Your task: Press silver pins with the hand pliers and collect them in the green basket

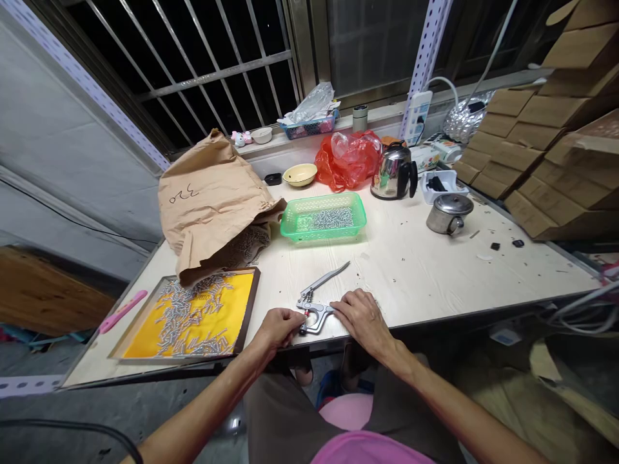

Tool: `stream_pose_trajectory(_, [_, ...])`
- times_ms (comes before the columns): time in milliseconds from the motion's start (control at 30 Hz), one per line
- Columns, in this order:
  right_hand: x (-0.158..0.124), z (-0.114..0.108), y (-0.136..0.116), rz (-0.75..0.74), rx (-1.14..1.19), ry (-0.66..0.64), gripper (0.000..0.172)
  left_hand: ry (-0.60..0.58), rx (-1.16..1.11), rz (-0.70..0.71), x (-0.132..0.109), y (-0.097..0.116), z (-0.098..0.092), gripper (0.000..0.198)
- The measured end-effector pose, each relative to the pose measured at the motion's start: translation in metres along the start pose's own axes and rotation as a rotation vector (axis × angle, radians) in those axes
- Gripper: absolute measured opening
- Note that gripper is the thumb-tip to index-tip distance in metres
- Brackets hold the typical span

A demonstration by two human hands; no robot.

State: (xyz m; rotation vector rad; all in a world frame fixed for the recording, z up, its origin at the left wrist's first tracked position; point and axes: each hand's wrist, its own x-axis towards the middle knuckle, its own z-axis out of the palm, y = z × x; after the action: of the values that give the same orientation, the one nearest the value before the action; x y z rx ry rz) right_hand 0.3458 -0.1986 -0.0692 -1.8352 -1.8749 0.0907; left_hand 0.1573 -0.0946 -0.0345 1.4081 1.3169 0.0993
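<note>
Silver hand-press pliers point(320, 309), like those for snap fasteners, lie near the table's front edge, with one long lever slanting up to the right. A small red bit and a black end show at the jaw. My left hand point(280, 327) is closed in a pinch right at that jaw; what its fingertips hold is too small to make out. My right hand point(363, 317) rests palm down on the table, its fingers closed on the right end of the pliers' frame. To the left, a shallow tray point(250, 309) with a yellow lining bears many small silver metal pieces.
Behind the pliers stands a green basket point(323, 236) of similar metal pieces. A brown paper bag point(207, 200) leans over the tray. Further back are a red plastic bag point(347, 161), a kettle point(391, 177) and a lidded metal cup point(447, 216). Cardboard boxes point(546, 151) are stacked at right.
</note>
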Motion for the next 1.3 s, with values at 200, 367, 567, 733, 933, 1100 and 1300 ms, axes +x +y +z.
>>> stream_pose_trajectory(200, [0.001, 0.000, 0.001, -0.010, -0.016, -0.006, 0.022, -0.139, 0.095, -0.037, 0.006, 0.006, -0.005, 0.044])
stream_pose_trajectory(367, [0.003, -0.001, 0.001, -0.029, -0.019, -0.033, 0.023, -0.151, 0.130, -0.084, 0.006, 0.007, -0.006, 0.040])
stream_pose_trajectory(567, [0.015, -0.018, 0.014, -0.091, 0.038, -0.170, 0.038, -0.118, 0.127, -0.164, 0.005, 0.007, -0.006, 0.041])
stream_pose_trajectory(733, [0.048, -0.029, 0.038, -0.108, -0.009, -0.429, 0.109, -0.120, 0.136, -0.173, 0.005, 0.007, -0.006, 0.047])
stream_pose_trajectory(933, [0.069, -0.026, 0.046, -0.210, 0.015, -0.463, 0.111, -0.094, 0.134, -0.139, 0.000, 0.008, -0.004, 0.050])
stream_pose_trajectory(1100, [0.068, -0.026, 0.039, -0.214, -0.021, -0.389, 0.092, -0.087, 0.135, -0.138, 0.000, 0.005, -0.003, 0.050])
stream_pose_trajectory(1300, [0.058, -0.028, 0.032, -0.190, -0.071, -0.386, 0.067, -0.052, 0.141, -0.163, -0.004, 0.006, -0.001, 0.048])
